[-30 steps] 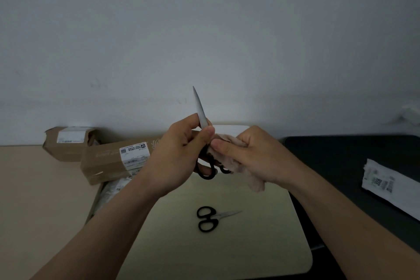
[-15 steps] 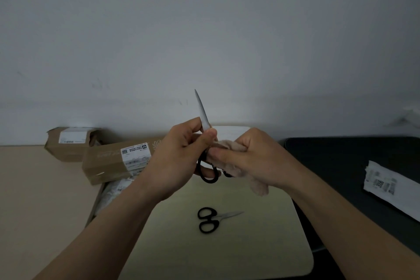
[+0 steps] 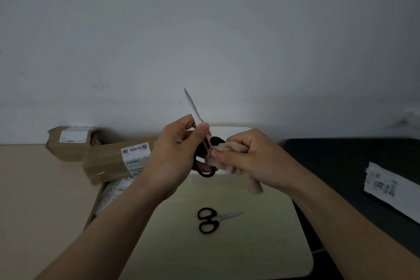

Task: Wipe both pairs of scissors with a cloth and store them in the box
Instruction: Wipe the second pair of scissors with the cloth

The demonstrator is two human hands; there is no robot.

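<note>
Step in hand: wiping the first pair of scissors (image 3: 200,138). The left hand (image 3: 175,157) grasps this pair near the pivot, thumb and fingers clenched on it, blade tip pointing up and slightly left, black handle loops hanging below the palm. The right hand (image 3: 247,161) is clenched on the cloth (image 3: 229,161), a pale bunched rag pressed against the scissors where blade meets handle. A loose tail of cloth hangs below the right hand.

The second pair (image 3: 210,219) lies flat and untouched on the pale surface (image 3: 250,245), handles to the left, blades pointing right, well below both hands. Several cardboard boxes (image 3: 113,161) stand at the left, against the wall; which one is meant for storage cannot be told.

To do this step well:

- Hold the left hand steady and keep its fingers off the cutting edge; grip only the flat sides or the handles.
- Pinch the blade flat through the cloth and draw from pivot toward tip, never tip toward pivot, so that the edge does not bite into the cloth or the fingers behind it.
- Keep cloth between skin and metal for the full stroke.
- Work the pivot area and the handle loops as well; dirt probably collects there.
- Keep the tip pointed away from the face.
</note>
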